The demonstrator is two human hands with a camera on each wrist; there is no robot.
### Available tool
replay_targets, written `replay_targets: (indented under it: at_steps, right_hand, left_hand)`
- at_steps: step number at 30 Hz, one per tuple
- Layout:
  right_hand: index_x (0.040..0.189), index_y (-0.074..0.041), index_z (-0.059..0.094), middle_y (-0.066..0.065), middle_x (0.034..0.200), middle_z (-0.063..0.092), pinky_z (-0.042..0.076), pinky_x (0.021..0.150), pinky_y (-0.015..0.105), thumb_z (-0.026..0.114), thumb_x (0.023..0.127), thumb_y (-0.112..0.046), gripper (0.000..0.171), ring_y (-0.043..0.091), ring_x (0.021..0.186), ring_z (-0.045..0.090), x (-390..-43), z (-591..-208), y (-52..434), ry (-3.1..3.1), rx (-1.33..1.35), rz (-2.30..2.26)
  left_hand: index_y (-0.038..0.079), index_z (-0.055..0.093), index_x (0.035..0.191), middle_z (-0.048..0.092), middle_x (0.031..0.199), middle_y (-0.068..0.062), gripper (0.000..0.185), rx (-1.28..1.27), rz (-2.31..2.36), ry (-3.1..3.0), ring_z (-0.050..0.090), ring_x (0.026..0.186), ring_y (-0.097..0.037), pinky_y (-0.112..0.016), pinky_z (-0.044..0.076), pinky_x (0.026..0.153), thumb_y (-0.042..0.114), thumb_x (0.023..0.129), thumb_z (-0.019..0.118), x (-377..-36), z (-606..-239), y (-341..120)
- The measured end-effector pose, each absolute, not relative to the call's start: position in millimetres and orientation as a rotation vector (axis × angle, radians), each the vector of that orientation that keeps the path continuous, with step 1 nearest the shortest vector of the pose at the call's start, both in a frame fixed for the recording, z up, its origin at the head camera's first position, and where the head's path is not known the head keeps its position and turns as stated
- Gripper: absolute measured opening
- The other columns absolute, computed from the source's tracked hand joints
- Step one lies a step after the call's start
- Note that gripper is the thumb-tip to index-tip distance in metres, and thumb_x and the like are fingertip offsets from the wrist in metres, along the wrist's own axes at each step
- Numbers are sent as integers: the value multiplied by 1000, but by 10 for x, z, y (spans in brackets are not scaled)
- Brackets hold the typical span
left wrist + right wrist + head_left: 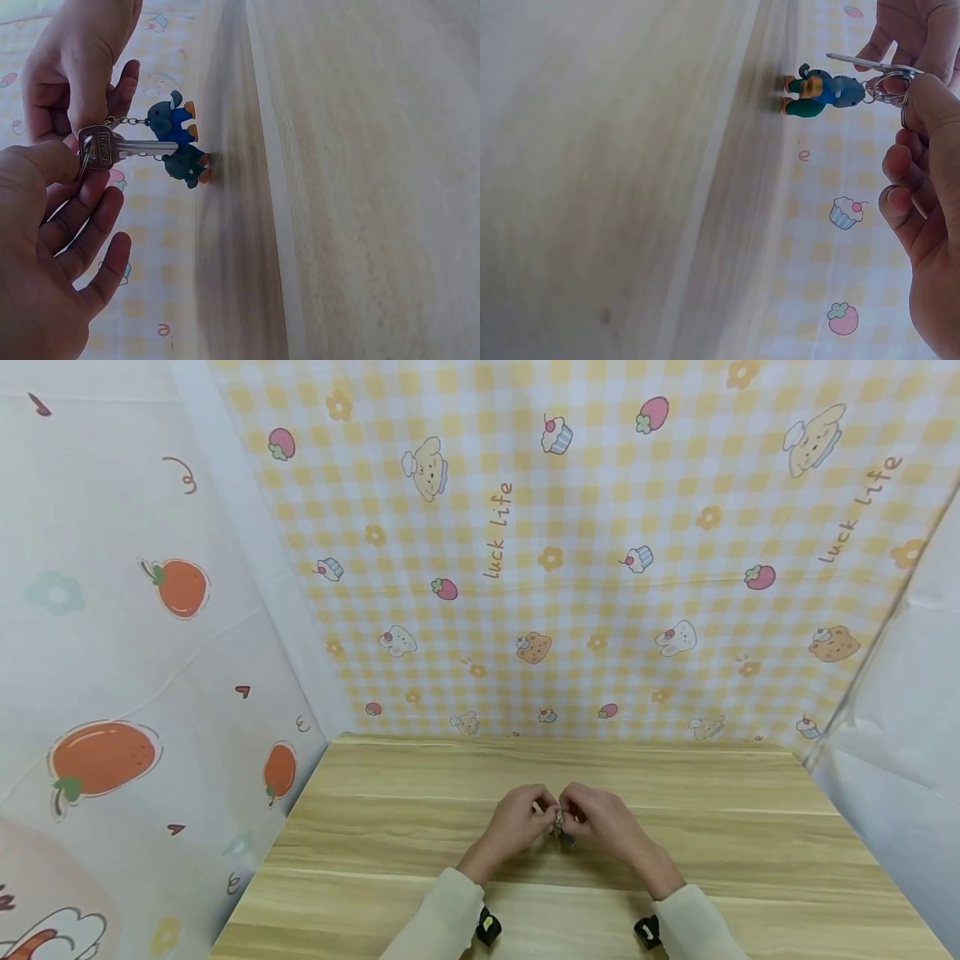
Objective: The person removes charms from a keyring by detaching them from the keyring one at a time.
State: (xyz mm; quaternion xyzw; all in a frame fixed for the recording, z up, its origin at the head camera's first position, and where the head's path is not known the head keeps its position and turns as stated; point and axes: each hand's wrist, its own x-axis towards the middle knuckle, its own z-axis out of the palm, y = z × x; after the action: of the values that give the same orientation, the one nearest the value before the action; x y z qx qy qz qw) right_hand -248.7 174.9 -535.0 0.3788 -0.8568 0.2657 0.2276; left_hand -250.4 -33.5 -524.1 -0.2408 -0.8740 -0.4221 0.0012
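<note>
Both hands meet over the middle of the wooden table, around a small bunch with a key ring. My left hand pinches the ring beside the head of a silver key, whose blade points down in the left wrist view. From the other side my right hand grips the ring between thumb and index finger. Two little elephant figurines hang from short chains: one in blue, the other in green. Fingertips partly hide the ring.
Light wood tabletop lies below the hands. A yellow checked cloth hangs behind the table, a white printed sheet on the left and a white sheet on the right. Black wrist devices sit by the cream sleeves.
</note>
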Motion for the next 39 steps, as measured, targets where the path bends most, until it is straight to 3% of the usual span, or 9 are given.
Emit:
replay_targets:
  at_steps: [4,11,21,29,39]
  right_hand:
    - [91,-14,61,-10,77,57,41,57,13,70,89,-4,14,-7,68,43,-2487,-5358,1745,-2338,1034,731]
    - [92,-15,60,-12,78,55,42,57,14,74,81,5,26,-7,69,44,-2467,-5345,1730,-2372,995,772]
    - [95,-10,60,-6,81,59,45,58,15,71,89,10,24,-5,70,45,-2450,-5277,1723,-2414,1100,863]
    - [102,-9,62,-5,88,62,47,60,16,70,96,9,21,-4,73,48,-2456,-5274,1735,-2382,1156,934]
    - [107,-8,67,3,83,66,48,55,20,66,102,2,11,-4,64,50,-2428,-5296,1711,-2415,956,1167]
  left_hand:
    - [14,74,98,74,95,3,8,-786,-1304,-2739,61,79,-1,-17,52,69,15,104,69,-2510,-5214,-352]
    - [11,74,96,74,90,1,9,-843,-1318,-2716,60,78,1,-17,52,70,9,103,69,-2531,-5181,-364]
    - [10,75,96,73,90,0,8,-867,-1231,-2727,57,74,2,-16,50,67,7,101,70,-2524,-5177,-382]
    - [12,76,99,75,93,0,10,-841,-1270,-2717,62,80,0,-18,54,73,9,104,68,-2516,-5189,-424]
    - [12,75,102,76,97,0,12,-815,-1382,-2673,63,83,0,-19,56,76,12,106,64,-2465,-5206,-434]
